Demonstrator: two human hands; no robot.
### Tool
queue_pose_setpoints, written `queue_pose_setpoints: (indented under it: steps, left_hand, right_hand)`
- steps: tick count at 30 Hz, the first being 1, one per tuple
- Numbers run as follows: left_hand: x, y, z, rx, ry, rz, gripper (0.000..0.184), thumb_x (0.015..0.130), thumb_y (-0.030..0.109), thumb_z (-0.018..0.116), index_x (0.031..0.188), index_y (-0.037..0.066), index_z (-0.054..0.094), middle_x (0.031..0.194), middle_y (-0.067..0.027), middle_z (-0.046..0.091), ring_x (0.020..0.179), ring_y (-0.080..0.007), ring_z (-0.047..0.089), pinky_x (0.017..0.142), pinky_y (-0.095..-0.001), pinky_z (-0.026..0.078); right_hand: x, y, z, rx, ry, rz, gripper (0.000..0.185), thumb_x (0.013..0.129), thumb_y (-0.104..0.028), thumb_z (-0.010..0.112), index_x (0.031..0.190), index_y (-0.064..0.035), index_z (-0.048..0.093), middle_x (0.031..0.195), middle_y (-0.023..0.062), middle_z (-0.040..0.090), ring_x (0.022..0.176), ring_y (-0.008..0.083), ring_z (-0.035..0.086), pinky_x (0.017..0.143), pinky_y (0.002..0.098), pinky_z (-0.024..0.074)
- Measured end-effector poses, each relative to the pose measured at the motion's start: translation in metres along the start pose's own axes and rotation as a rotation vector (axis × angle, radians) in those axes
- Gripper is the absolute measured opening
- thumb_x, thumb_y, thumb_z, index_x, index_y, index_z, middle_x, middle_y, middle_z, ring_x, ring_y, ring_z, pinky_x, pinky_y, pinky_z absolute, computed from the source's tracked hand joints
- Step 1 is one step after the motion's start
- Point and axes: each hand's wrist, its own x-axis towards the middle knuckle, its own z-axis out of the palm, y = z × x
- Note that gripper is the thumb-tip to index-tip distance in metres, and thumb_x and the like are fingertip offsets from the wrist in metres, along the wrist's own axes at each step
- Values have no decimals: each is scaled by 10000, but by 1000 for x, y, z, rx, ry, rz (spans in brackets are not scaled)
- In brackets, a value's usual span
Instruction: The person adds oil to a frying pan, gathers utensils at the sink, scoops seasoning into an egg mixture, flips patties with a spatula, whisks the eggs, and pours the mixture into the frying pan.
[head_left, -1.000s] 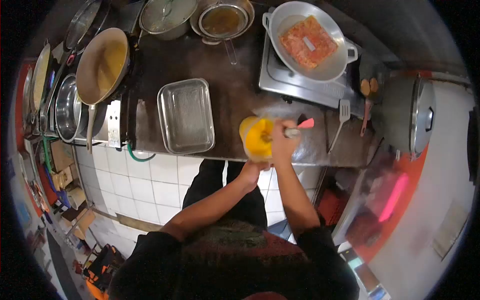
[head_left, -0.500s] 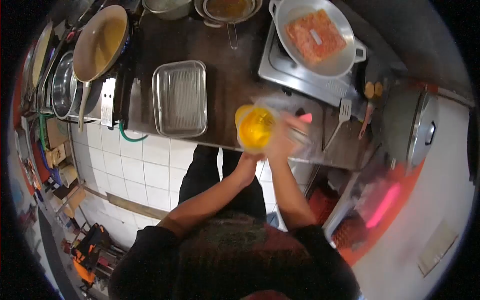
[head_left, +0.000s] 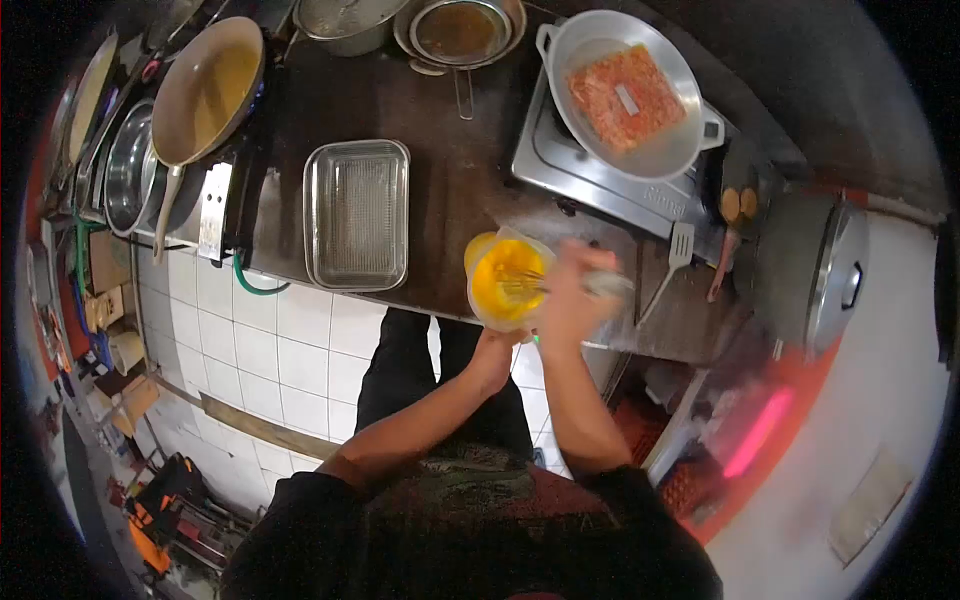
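At the counter's front edge, a translucent plastic container of bright yellow liquid, like beaten egg, tilts towards me. My left hand grips its near side from below, fingers partly hidden. My right hand, blurred by motion, is closed around the handle of a wire whisk. The whisk's wires dip into the yellow liquid. To the left of the container, a rectangular glass dish rests on the dark counter.
A gas stove at the right back carries a two-handled pan with a reddish block in it. A slotted spatula lies beside it. At left stands a frying pan; a strainer sits at the back.
The whisk has moved within the container and its wires show more clearly now. My right hand has shifted slightly. The whole view has tipped a little, so the counter things appear lower.
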Motion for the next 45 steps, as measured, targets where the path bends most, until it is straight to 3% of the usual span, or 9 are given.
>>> queue_pose_setpoints:
  steps: [5, 7, 15, 20, 25, 27, 37, 39, 45]
  left_hand:
    - [2, -10, -3, -53, 75, -38, 439, 880, 98, 543, 1304, 44, 443, 1232, -56, 536, 1117, -178, 499, 952, -334, 386]
    - [6, -20, -11, 23, 21, 14, 460, 865, 92, 547, 1310, 48, 436, 1224, -53, 538, 1118, -176, 498, 953, -336, 383]
    - [-6, -40, -22, -27, -17, -2, 493, 875, 140, 557, 1342, 68, 416, 1287, -46, 504, 1192, -177, 462, 1009, -356, 358]
    - [-11, -49, -24, 2, 18, -35, 506, 895, 162, 581, 1362, 78, 406, 1369, -36, 465, 1242, -165, 436, 1048, -350, 335]
    - [10, -32, -19, -22, -87, 39, 479, 937, 180, 531, 1380, 71, 381, 1394, -55, 439, 1271, -185, 416, 1080, -368, 309]
    - [-4, -32, -12, -43, -21, 3, 481, 940, 186, 528, 1382, 71, 377, 1397, -54, 436, 1277, -184, 411, 1079, -363, 310]
    - [20, -62, -35, 37, -70, 42, 449, 911, 168, 536, 1338, 59, 448, 1341, -47, 498, 1250, -179, 441, 1055, -346, 323]
    - [10, -17, -1, 40, -70, 5, 437, 915, 161, 523, 1332, 56, 449, 1339, -46, 495, 1240, -188, 442, 1048, -358, 329]
    - [6, -27, -3, -74, 32, -16, 483, 956, 202, 503, 1396, 58, 367, 1402, -62, 432, 1302, -195, 383, 1089, -354, 286]
  right_hand:
    - [1, 47, -7, -208, -326, -135, 187, 855, -69, 643, 715, -51, 520, 683, -3, 534, 658, 102, 495, 633, 264, 433]
    - [-14, -15, 6, 130, 275, 6, 117, 863, -44, 616, 774, -50, 540, 698, 11, 543, 717, 118, 517, 708, 277, 445]
    - [3, 68, -19, -390, -401, -224, 81, 849, -24, 619, 794, -26, 559, 717, 39, 562, 683, 119, 539, 631, 270, 453]
    - [-27, 5, -10, 33, 204, -149, 90, 862, -46, 620, 788, -37, 568, 734, 27, 567, 676, 105, 530, 627, 255, 449]
    - [-17, 11, -6, 16, 85, -106, 99, 845, -50, 647, 799, -72, 562, 733, -12, 541, 729, 80, 517, 685, 264, 468]
    - [1, 74, -17, -312, -430, -99, 100, 836, -36, 629, 774, -58, 555, 748, -6, 550, 751, 87, 513, 721, 272, 464]
    - [-20, 2, -1, 4, 288, 19, 100, 848, -24, 612, 772, -63, 559, 705, -8, 542, 683, 78, 495, 632, 254, 434]
    - [5, 74, -14, -230, -285, -74, 135, 846, -59, 637, 743, -70, 550, 704, -24, 525, 675, 73, 470, 624, 250, 420]
    - [9, 49, -9, -383, -449, -143, 157, 874, -107, 656, 782, -36, 549, 733, 40, 597, 730, 128, 570, 713, 302, 500]
